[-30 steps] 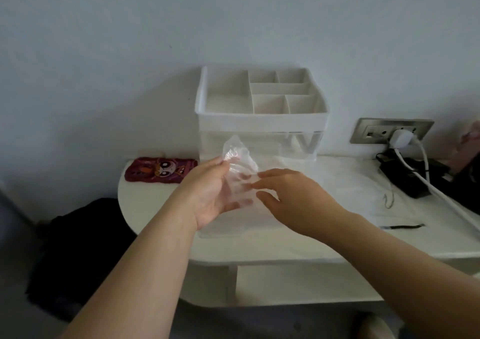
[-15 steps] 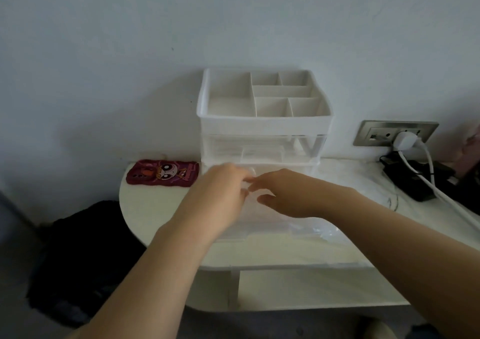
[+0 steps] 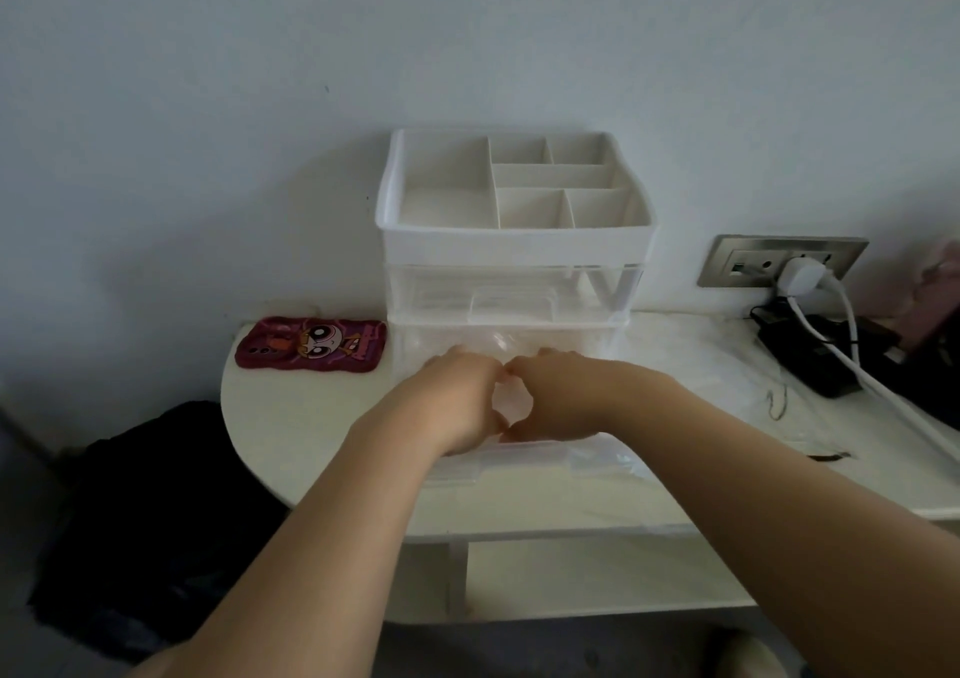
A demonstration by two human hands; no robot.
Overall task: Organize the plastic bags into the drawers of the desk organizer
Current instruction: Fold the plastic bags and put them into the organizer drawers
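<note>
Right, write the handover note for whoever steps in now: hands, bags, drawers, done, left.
Left hand and right hand: both down in the pulled-out lower drawer of the desk organizer, fingers curled, pressing a clear plastic bag into it. Whether either hand is gripping the bag is unclear.
Upper drawer: closed.
More clear plastic lies on the desk to the right of the organizer.
Done: one bag is in the lower drawer.
Left: let go, stow the remaining plastic, push the lower drawer shut.
</note>
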